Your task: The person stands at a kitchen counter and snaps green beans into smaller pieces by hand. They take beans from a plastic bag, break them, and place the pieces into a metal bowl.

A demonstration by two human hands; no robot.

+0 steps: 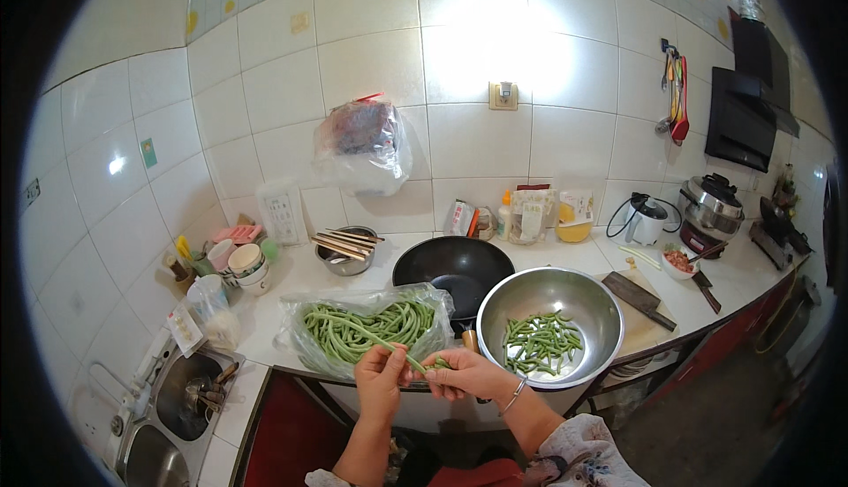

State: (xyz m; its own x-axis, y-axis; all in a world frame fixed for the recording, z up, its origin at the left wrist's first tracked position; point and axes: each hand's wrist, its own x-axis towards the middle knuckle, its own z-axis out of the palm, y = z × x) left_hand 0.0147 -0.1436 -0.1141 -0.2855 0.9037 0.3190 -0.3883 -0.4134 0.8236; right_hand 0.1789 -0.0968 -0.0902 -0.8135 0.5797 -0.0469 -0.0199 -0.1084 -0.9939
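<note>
Pinching 1 green bean (414, 363) between left hand (382, 379) and right hand (463, 374) — slanting 10-to-4 o'clock, with steel bowl (596, 315) at 2 o'clock, nearer right.

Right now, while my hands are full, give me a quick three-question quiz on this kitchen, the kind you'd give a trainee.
1. True or false: the cleaver lies to the right of the steel bowl.
2. Open question: what do the left hand and right hand hold between them?
3. Multiple choice: where do the short bean pieces lie?
A) in the wok
B) in the steel bowl
C) in the sink

Key:
1. True.
2. A green bean.
3. B, in the steel bowl.
</note>
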